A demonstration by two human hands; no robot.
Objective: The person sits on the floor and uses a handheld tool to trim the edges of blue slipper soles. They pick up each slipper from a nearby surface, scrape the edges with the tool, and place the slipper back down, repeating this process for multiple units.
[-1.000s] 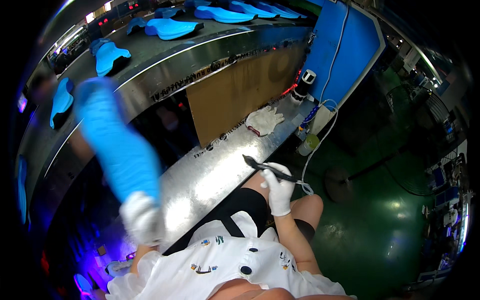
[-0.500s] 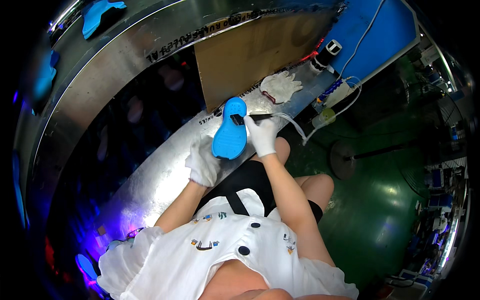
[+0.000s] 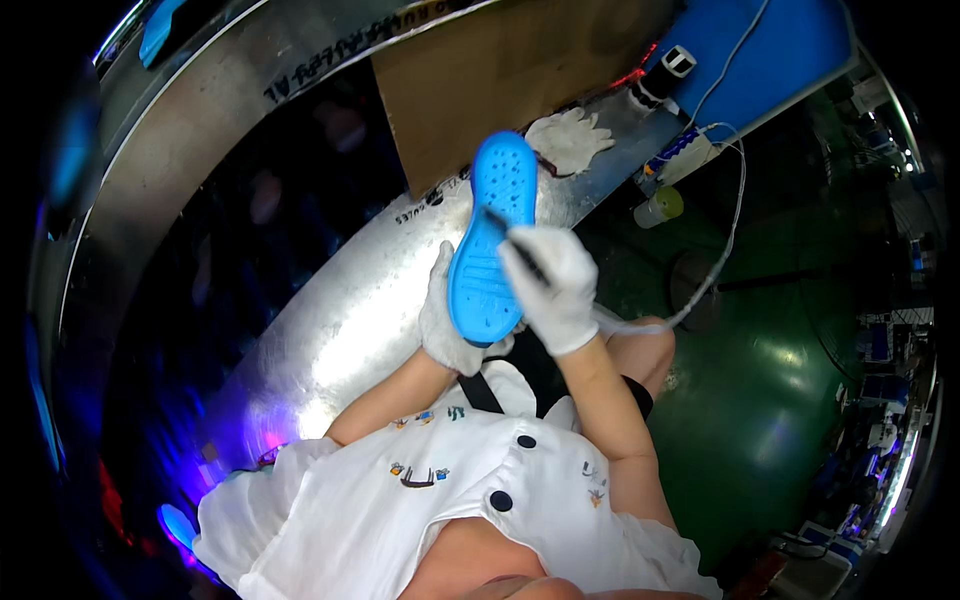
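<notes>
A blue shoe sole (image 3: 478, 272) is held up over the metal bench, its heel part with small holes pointing away from me. My left hand (image 3: 438, 325), in a white glove, is closed around the left side and near end of the sole; some fingers are hidden under it. My right hand (image 3: 562, 295), also gloved in white, grips a black-handled brush (image 3: 527, 257) with a pale hose trailing from it. The brush tip is blurred and lies over the middle of the sole; whether it touches, I cannot tell.
A brown cardboard sheet (image 3: 440, 110) stands behind the metal bench (image 3: 330, 310). Spare white gloves (image 3: 570, 140) and a black-and-white cylindrical device (image 3: 663, 75) sit at the far right. A thin hose (image 3: 735, 230) loops beside the bench. More blue pieces (image 3: 178, 527) show at the left.
My left hand has taken hold of the sole, which is now raised off the bench and nearer. My right hand has moved nearer and slightly right, with the brush turned to point away from me.
</notes>
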